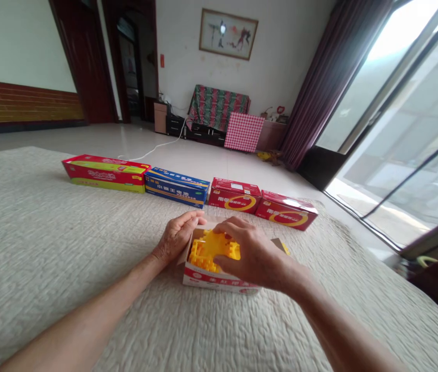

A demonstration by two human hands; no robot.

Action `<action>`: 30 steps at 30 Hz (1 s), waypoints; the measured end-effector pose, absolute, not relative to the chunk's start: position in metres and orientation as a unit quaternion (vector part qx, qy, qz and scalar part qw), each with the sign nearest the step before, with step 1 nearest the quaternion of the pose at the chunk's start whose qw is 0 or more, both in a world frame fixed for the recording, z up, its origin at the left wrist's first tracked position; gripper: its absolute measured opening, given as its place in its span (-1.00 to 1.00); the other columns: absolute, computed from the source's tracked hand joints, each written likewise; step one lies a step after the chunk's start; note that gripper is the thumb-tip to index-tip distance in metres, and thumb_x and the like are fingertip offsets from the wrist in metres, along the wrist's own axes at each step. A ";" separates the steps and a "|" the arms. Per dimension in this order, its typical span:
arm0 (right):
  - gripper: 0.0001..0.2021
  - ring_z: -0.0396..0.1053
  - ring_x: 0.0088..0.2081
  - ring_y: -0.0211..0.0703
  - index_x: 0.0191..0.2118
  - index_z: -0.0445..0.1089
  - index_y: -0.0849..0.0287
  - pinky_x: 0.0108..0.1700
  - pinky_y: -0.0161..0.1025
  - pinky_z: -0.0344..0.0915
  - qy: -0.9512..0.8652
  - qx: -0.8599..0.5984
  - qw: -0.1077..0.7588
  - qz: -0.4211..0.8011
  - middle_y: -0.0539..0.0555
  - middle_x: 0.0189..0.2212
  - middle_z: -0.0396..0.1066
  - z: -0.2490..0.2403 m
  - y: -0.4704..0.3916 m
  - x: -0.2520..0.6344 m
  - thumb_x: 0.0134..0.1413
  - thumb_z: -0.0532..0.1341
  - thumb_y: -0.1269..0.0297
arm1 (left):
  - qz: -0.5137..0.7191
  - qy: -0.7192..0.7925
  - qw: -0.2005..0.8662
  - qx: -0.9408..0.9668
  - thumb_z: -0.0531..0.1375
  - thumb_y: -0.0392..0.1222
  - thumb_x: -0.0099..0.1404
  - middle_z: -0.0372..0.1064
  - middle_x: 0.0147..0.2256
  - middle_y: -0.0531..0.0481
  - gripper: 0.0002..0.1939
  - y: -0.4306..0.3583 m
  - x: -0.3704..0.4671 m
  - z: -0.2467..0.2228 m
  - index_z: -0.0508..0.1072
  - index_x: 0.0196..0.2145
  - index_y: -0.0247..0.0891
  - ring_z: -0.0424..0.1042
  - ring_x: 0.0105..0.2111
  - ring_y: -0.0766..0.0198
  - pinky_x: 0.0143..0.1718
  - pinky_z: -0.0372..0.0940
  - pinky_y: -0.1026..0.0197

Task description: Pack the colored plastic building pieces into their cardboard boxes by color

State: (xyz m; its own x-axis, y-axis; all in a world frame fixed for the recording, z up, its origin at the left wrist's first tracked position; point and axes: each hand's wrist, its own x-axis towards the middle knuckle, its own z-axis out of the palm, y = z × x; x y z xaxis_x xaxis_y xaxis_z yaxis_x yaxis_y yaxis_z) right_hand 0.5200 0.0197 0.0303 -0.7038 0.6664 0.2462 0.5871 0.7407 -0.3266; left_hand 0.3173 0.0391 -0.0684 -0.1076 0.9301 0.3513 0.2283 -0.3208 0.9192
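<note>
In the head view, an opened white and red cardboard box (pixel 203 279) stands on the quilted cover in front of me. Several yellow toothed plastic pieces (pixel 203 258) fill its left part. My left hand (pixel 176 237) pinches a flap at the box's far left corner. Over the box, my right hand (pixel 255 250) has its thumb and fingers around a flat yellow plastic piece (pixel 217 243) lying on top of the others. This hand hides much of the box's right side. A bit of yellow shows beside a raised flap (pixel 280 244) there.
Beyond the box, a row runs left to right: a long red and green box (pixel 106 174), a blue box (pixel 177 188) and two red boxes (pixel 234 196). The quilted cover (pixel 87 248) ends just behind them. Glass doors (pixel 408 134) stand at the right.
</note>
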 end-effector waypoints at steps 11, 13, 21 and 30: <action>-0.72 0.41 -0.22 -0.13 -0.11 0.40 0.17 -0.15 -0.14 0.37 -0.900 -0.338 0.263 0.081 0.11 -0.15 0.42 0.031 0.026 0.527 0.00 0.25 0.30 | 0.567 0.481 0.328 0.583 0.05 0.09 0.31 0.52 -0.20 -0.09 -0.56 0.038 0.317 -0.071 0.47 -0.06 -0.26 0.48 -0.22 0.16 -0.17 0.35 0.18; -0.79 0.42 -0.24 -0.15 -0.15 0.41 0.15 -0.17 -0.14 0.38 -0.878 -0.352 0.319 0.054 0.08 -0.21 0.44 0.035 0.035 0.548 0.05 0.22 0.29 | 0.568 0.483 0.324 0.583 0.06 0.10 0.30 0.52 -0.20 -0.10 -0.56 0.039 0.317 -0.071 0.47 -0.07 -0.27 0.48 -0.20 0.15 -0.16 0.34 0.18; -0.60 0.48 -0.16 -0.05 -0.12 0.42 0.15 -0.11 -0.02 0.42 -0.835 -0.479 0.258 0.082 0.14 -0.14 0.50 -0.004 0.098 0.669 -0.16 0.12 0.49 | 0.563 0.499 0.328 0.571 0.10 0.16 0.26 0.52 -0.19 -0.11 -0.53 0.038 0.317 -0.069 0.48 -0.09 -0.26 0.46 -0.17 0.11 -0.12 0.32 0.15; -0.53 0.46 -0.09 -0.01 -0.04 0.42 0.14 -0.01 -0.04 0.36 -0.856 -0.488 0.116 0.128 0.14 -0.08 0.49 -0.034 0.095 0.676 -0.20 0.24 0.46 | 0.559 0.514 0.344 0.552 0.13 0.22 0.21 0.52 -0.17 -0.13 -0.48 0.037 0.317 -0.069 0.47 -0.09 -0.26 0.46 -0.14 0.06 -0.16 0.35 0.16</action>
